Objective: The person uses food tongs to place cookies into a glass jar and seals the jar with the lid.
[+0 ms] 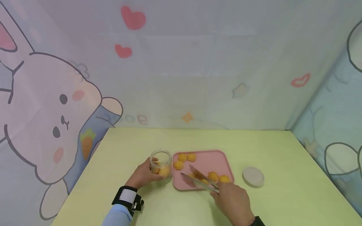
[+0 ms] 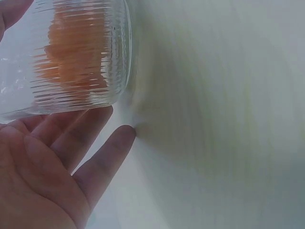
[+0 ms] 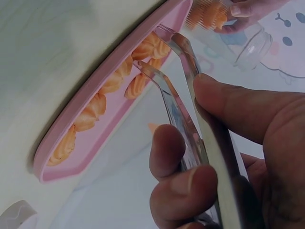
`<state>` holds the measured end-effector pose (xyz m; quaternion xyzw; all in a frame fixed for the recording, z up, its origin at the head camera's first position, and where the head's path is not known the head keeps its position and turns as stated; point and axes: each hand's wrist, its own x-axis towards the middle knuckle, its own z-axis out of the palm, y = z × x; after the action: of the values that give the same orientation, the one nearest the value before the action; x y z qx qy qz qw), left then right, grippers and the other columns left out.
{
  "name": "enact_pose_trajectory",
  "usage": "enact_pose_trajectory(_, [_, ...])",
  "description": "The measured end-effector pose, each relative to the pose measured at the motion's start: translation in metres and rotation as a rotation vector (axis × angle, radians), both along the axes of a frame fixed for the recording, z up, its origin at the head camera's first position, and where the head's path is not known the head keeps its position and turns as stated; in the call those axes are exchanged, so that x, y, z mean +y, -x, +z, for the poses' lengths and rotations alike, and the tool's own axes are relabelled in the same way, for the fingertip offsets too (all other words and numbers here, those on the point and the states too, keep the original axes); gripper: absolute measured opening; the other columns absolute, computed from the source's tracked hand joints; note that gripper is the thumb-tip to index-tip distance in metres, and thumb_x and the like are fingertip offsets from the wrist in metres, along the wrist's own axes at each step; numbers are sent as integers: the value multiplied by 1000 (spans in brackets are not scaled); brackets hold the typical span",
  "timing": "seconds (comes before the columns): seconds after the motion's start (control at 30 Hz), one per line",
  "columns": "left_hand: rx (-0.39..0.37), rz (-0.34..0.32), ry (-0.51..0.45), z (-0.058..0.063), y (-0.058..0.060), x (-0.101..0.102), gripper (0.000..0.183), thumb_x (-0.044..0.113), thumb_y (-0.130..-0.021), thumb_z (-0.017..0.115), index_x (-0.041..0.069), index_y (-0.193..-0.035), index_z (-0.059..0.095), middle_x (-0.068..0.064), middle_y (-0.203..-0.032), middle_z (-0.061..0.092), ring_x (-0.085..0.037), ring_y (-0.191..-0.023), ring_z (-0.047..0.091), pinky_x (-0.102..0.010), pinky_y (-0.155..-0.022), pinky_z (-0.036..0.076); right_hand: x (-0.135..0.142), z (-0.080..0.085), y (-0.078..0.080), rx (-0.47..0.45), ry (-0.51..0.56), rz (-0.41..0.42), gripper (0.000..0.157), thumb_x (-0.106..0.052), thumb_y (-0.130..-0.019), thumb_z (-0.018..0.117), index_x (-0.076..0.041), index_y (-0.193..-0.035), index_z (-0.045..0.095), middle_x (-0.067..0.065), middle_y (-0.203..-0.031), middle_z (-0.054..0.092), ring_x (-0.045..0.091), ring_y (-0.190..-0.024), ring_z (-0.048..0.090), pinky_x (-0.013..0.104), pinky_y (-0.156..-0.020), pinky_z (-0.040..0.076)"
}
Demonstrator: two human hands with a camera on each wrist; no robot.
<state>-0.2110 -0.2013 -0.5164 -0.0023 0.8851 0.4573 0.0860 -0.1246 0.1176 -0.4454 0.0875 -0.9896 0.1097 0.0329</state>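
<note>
In the head view my left hand [image 1: 145,174] holds a clear glass jar [image 1: 161,154] by its sides, thumb in front and fingers behind. Piped yellow cookies [image 1: 164,171] lie in the lower part of the jar, and ridges show on its glass in the left wrist view. My right hand [image 1: 234,201] grips metal tongs [image 3: 217,148] between thumb and fingers. The two tong tips stand apart, reaching over a pink tray [image 1: 210,160]. A swirled cookie [image 3: 151,46] lies right at the tips. Other cookies [image 1: 182,157] sit at the tray's left corner and near its front right.
A round pale lid [image 1: 253,177] lies to the right of the tray. Everything stands on a yellow-green table [image 1: 282,157]. Behind it hangs a printed cloth backdrop [image 1: 198,62] with hearts and a cartoon rabbit.
</note>
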Motion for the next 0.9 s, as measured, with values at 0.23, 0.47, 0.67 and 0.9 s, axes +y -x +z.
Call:
enact_pose_trajectory(0.23, [33,-15,6,1,4,-1,78,29,-71,92,8,-135,53,-16,-126,67,-28,-112,63,-46,-92,51,-4,-2,4,-7,17,-7,24,-31,-85,81,-10,-83,69,-1,-62,59,14,-51,50,34,-44,38])
enact_pose_trajectory(0.47, [26,-9,7,-2,2,-2,79,29,-70,92,7,-134,53,-16,-127,67,-29,-113,63,-48,-93,51,-8,-7,4,-69,58,-36,24,-32,-86,80,-10,-88,71,-2,-65,61,14,-52,49,33,-46,39])
enact_pose_trajectory(0.67, [22,-34,-2,-3,-2,0,79,28,-69,92,6,-134,53,-17,-126,67,-30,-114,63,-49,-92,51,-9,-10,2,-109,62,-68,25,-32,-86,80,-9,-91,73,-1,-67,64,14,-53,53,34,-47,44])
enact_pose_trajectory(0.9, [47,-25,0,1,-3,-2,78,25,-69,93,5,-133,53,-19,-127,66,-33,-117,62,-51,-95,51,-11,-9,5,-105,67,-63,26,-33,-86,80,-8,-91,74,-2,-66,64,13,-53,53,33,-47,44])
